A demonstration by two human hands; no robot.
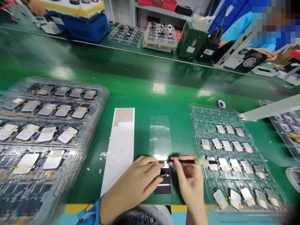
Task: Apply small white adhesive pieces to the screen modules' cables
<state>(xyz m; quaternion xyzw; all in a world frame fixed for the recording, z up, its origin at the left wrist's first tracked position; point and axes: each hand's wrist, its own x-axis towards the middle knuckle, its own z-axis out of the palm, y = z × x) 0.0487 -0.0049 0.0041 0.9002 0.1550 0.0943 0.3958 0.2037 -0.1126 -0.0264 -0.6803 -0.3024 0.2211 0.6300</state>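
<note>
My left hand (132,184) is shut on thin metal tweezers (162,176), with their tips over a black strip (162,184) lying on a clear plastic film (160,137). My right hand (189,178) pinches a black-handled tool (184,161) with a white fluffy tip, and its dark end meets a small shiny piece at the strip's far end. A white sheet (119,150) with a tan patch lies left of my hands. Small foil-backed panels with yellow tape sit in clear trays on both sides (225,156).
A larger clear tray (49,125) of panels fills the left of the green bench. A white bar (272,107) crosses at right. Across a raised rail, a co-worker's hand (269,54) works beside a blue machine, green equipment and stacked trays.
</note>
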